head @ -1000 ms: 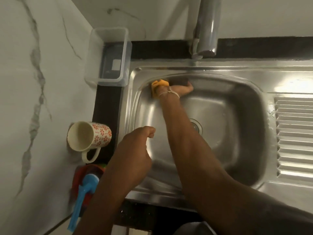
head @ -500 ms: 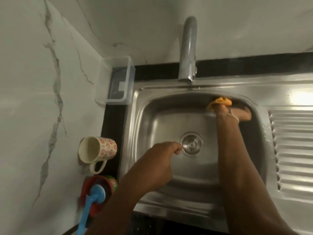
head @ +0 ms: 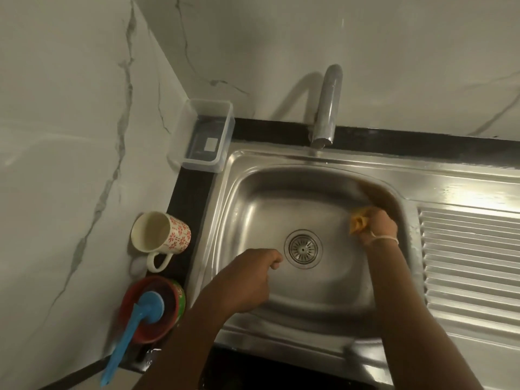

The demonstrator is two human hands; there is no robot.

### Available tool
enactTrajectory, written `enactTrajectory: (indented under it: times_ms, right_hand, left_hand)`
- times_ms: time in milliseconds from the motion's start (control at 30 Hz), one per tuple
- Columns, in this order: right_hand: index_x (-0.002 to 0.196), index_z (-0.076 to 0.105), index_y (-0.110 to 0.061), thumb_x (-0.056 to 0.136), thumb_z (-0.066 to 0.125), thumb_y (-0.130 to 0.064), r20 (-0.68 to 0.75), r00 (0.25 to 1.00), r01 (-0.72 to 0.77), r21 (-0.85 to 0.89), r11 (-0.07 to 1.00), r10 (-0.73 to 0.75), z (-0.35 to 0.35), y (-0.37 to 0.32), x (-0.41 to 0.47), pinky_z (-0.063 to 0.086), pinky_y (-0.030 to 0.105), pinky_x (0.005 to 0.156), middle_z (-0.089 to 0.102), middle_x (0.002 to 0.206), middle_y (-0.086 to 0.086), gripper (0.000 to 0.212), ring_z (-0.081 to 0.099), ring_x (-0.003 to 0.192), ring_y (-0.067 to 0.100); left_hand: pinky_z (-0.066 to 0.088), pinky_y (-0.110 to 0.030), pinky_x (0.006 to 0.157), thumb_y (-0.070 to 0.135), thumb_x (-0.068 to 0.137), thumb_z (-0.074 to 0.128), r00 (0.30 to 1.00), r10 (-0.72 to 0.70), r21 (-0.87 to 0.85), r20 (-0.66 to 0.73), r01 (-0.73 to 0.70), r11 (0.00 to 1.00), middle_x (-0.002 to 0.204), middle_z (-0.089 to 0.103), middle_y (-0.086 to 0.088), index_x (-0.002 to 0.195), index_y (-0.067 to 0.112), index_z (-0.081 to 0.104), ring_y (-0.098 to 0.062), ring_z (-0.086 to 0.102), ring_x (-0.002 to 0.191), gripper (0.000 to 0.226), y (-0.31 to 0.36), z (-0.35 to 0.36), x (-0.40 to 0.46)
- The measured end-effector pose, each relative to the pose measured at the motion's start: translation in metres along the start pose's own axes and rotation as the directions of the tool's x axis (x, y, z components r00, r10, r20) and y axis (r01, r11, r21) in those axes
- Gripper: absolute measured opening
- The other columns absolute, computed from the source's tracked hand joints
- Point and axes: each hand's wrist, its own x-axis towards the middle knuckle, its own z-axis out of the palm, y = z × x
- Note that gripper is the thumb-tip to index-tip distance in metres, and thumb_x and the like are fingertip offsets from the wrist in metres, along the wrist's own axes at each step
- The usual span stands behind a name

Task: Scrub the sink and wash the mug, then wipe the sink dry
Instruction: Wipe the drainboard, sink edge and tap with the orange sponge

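Here, a stainless-steel sink (head: 242, 175) set into a black surface (head: 194, 192), basin wall shining, round drain strainer (head: 303, 248) at the middle of the floor. Right hand (head: 378, 226) low against the basin's right wall, fingers curled tight round a yellow cloth or sponge (head: 358, 222), which of the two impossible to tell; a crumpled end poking out to the left of the fist, pressed to the steel. A pale string band (head: 385, 239) round that wrist. Left hand (head: 247, 280) over the near left part of the basin, just left of the strainer, fingers curled in a loose fist and holding nothing visible, knuckles toward the drain. Whether touching the steel or hovering above it, not clear.

Left of the sink, on the black strip beside the marble wall, a cream mug (head: 160, 233) with a red flower pattern, lying on its side, mouth to the left, handle toward the near edge. Nearer than the mug, a red bowl (head: 140, 330) with a blue-handled scrubbing brush (head: 132, 330) resting in it, handle sticking out over the near rim. At the far left corner, a clear plastic container (head: 205, 133), upright. A chrome tap (head: 327, 108) rising behind the basin, spout over the far rim. Ribbed drainboard (head: 472, 266) to the right of the basin.
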Motion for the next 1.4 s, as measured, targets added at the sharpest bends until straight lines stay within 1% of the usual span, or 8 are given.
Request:
enactTrajectory:
  times_ms: [167, 533, 633, 767, 1000, 1100, 1267, 1400]
  right_hand:
    - [0.101, 0.07, -0.005, 0.077, 0.05, -0.047, 0.067, 0.957, 0.286, -0.356, 0.889, -0.281, -0.03, 0.022, -0.018, 0.048, 0.028, 0.069, 0.06, 0.081, 0.004, 0.052, 0.052, 0.076, 0.016]
    - [0.122, 0.066, -0.01, 0.077, 0.076, 0.0, 0.337, 0.939, 0.06, -0.36, 0.931, 0.069, -0.032, 0.027, -0.044, 0.059, 0.034, 0.07, 0.07, 0.107, 0.016, 0.047, 0.067, 0.087, 0.03]
    - [0.128, 0.061, -0.006, 0.087, 0.062, 0.001, 0.446, 0.874, -0.065, -0.287, 0.956, 0.194, -0.02, 0.041, -0.06, 0.06, 0.033, 0.065, 0.065, 0.112, 0.025, 0.042, 0.065, 0.091, 0.034]
    - [0.126, 0.062, -0.005, 0.095, 0.056, -0.025, 0.499, 0.794, -0.227, -0.287, 0.931, 0.347, -0.019, 0.06, -0.073, 0.057, 0.049, 0.083, 0.067, 0.116, 0.029, 0.038, 0.066, 0.103, 0.043]
    - [0.104, 0.072, -0.012, 0.083, 0.077, -0.039, 0.429, 0.865, 0.14, -0.704, 0.697, 0.26, -0.032, 0.063, -0.066, 0.058, 0.041, 0.073, 0.072, 0.103, 0.017, 0.034, 0.069, 0.092, 0.032]
    - [0.111, 0.069, -0.015, 0.077, 0.079, -0.04, 0.381, 0.817, -0.048, -0.702, 0.71, 0.432, -0.042, 0.064, -0.052, 0.055, 0.047, 0.089, 0.068, 0.115, 0.017, 0.043, 0.065, 0.103, 0.034]
    - [0.128, 0.059, -0.014, 0.072, 0.083, -0.046, 0.336, 0.769, -0.312, -0.545, 0.778, 0.544, -0.057, 0.071, -0.031, 0.055, 0.049, 0.093, 0.067, 0.124, 0.013, 0.069, 0.065, 0.114, 0.034]
    - [0.123, 0.063, -0.009, 0.087, 0.075, -0.032, 0.309, 0.917, -0.075, -0.488, 0.87, 0.252, -0.062, 0.065, -0.026, 0.057, 0.047, 0.08, 0.07, 0.114, 0.016, 0.045, 0.066, 0.106, 0.036]
  left_hand:
    - [0.043, -0.03, 0.102, 0.0, 0.09, 0.053, 0.998, 0.018, 0.06, 0.054, -0.021, 0.998, 0.133, 0.052, 0.005, 0.134, 0.021, 0.05, -0.012, 0.05, 0.121, 0.049, -0.016, 0.011, -0.003]
    - [0.049, -0.031, 0.092, 0.036, 0.083, 0.071, 0.996, -0.051, -0.247, 0.074, 0.068, 0.967, 0.118, 0.064, -0.001, 0.122, 0.018, 0.058, -0.014, 0.061, 0.105, 0.045, -0.024, 0.049, 0.051]
    - [0.047, -0.036, 0.083, 0.056, 0.078, 0.068, 0.98, -0.112, -0.685, 0.163, 0.194, 0.702, 0.097, 0.068, -0.003, 0.093, 0.023, 0.065, -0.019, 0.063, 0.092, 0.036, -0.012, 0.064, 0.084]
    - [0.05, -0.04, 0.092, 0.047, 0.089, 0.063, 0.973, -0.081, -0.93, 0.217, 0.231, 0.284, 0.114, 0.067, -0.002, 0.123, 0.021, 0.058, -0.023, 0.061, 0.11, 0.044, -0.005, 0.08, 0.107]
    - [0.047, -0.035, 0.089, 0.028, 0.096, 0.051, 0.956, -0.227, -0.607, -0.187, 0.07, 0.792, 0.119, 0.061, -0.001, 0.126, 0.021, 0.053, -0.024, 0.059, 0.108, 0.031, -0.014, 0.102, 0.122]
    - [0.045, -0.037, 0.098, 0.018, 0.086, 0.06, 0.986, -0.125, -0.393, -0.109, 0.073, 0.917, 0.137, 0.051, -0.005, 0.14, 0.019, 0.04, -0.027, 0.053, 0.12, 0.058, -0.014, 0.098, 0.132]
    - [0.047, -0.026, 0.075, 0.008, 0.085, 0.067, 0.992, -0.017, -0.491, 0.129, 0.079, 0.868, 0.12, 0.058, -0.003, 0.135, 0.016, 0.043, -0.015, 0.056, 0.098, 0.056, 0.002, 0.089, 0.137]
    - [0.05, -0.031, 0.086, 0.019, 0.081, 0.077, 0.985, -0.092, -0.634, 0.143, 0.163, 0.756, 0.125, 0.055, 0.0, 0.143, 0.018, 0.037, -0.016, 0.055, 0.106, 0.073, 0.004, 0.099, 0.148]
